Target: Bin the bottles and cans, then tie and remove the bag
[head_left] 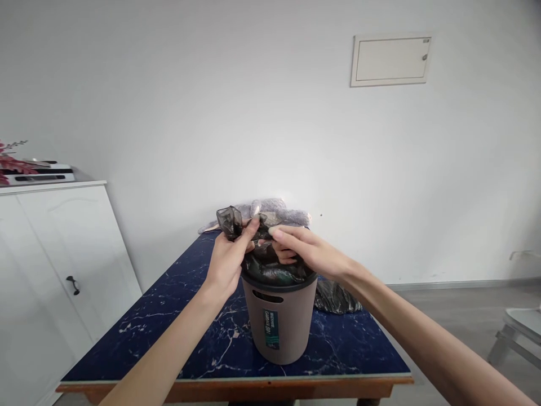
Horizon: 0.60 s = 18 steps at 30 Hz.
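Observation:
A taupe trash bin (pixel 291 327) with a dark rim and a slot handle stands upright on the table. Inside it is a black, translucent garbage bag (pixel 273 273), its gathered top drawn up above the rim. My left hand (pixel 228 256) is closed on the bag's top, thumb up, with a loose tuft of film sticking out past the fingers. From the other side my right hand (pixel 302 248) pinches the same bag, fingers curled. Both hands are just above the bin's opening. Part of the bag is hidden behind my fingers.
The table (pixel 203 327) has a blue marbled top and wooden edge. Another black plastic bag (pixel 338 297) lies right of the bin, and a grey plush toy (pixel 291 215) lies behind it against the wall. A white cabinet (pixel 84 242) stands left, a pale stool (pixel 522 324) right.

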Tool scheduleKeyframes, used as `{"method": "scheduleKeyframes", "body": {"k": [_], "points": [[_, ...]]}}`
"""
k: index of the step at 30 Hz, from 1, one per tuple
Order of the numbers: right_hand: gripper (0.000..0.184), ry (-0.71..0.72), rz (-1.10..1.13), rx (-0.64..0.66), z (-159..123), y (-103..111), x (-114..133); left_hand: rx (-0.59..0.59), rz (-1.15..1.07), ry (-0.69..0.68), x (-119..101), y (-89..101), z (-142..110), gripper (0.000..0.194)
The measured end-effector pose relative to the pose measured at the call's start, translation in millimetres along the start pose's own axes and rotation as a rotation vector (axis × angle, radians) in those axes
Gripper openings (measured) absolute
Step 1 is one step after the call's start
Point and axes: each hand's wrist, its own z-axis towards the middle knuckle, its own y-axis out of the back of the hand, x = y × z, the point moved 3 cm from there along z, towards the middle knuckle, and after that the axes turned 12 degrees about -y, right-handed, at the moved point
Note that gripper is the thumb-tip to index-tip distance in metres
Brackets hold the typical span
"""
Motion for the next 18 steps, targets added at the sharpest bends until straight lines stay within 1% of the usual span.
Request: {"method": "scheduleKeyframes", "body": {"k": [2,5,7,8,10,11,12,13,14,15,16,18], "points": [[0.041,0.022,0.220,0.005,-0.3,2.6,-4.5,0.020,-0.010,-0.010,-4.5,-0.5,-1.8,0.039],[0.040,0.037,0.447,-0.091,7.1,8.0,-11.3,0.090,0.035,-0.058,-17.6,1.6,-7.8,0.042],[0.041,-0.012,0.508,-0.194,14.3,10.5,-13.9,0.148,0.114,-0.096,-27.8,6.3,-12.5,0.042],[0.042,-0.048,0.484,-0.246,17.3,10.7,-13.6,0.192,0.176,-0.114,-32.9,9.1,-14.3,0.043],[0.040,-0.121,0.321,-0.315,20.7,7.5,-9.2,0.299,0.331,-0.168,-44.1,14.1,-15.5,0.045],[0.036,-0.142,0.203,-0.310,21.0,3.5,-5.1,0.360,0.415,-0.211,-50.4,15.8,-14.9,0.044],[0.029,-0.149,0.079,-0.268,20.5,-2.3,-0.3,0.415,0.496,-0.265,-57.2,16.8,-13.4,0.041],[0.021,-0.136,-0.042,-0.199,19.5,-9.5,4.7,0.462,0.566,-0.326,-64.2,16.8,-11.2,0.036],[0.014,-0.100,-0.150,-0.122,18.2,-17.3,9.3,0.504,0.617,-0.386,-71.2,15.7,-8.7,0.030],[0.013,-0.049,-0.239,-0.053,16.9,-25.2,13.0,0.553,0.659,-0.430,-77.6,13.0,-6.1,0.025],[0.018,0.013,-0.314,-0.005,16.3,-32.2,15.4,0.613,0.695,-0.460,-83.0,8.7,-4.0,0.020],[0.021,0.149,-0.452,0.009,18.0,-42.0,16.5,0.778,0.763,-0.497,-90.9,-3.9,-2.3,0.018]]}}
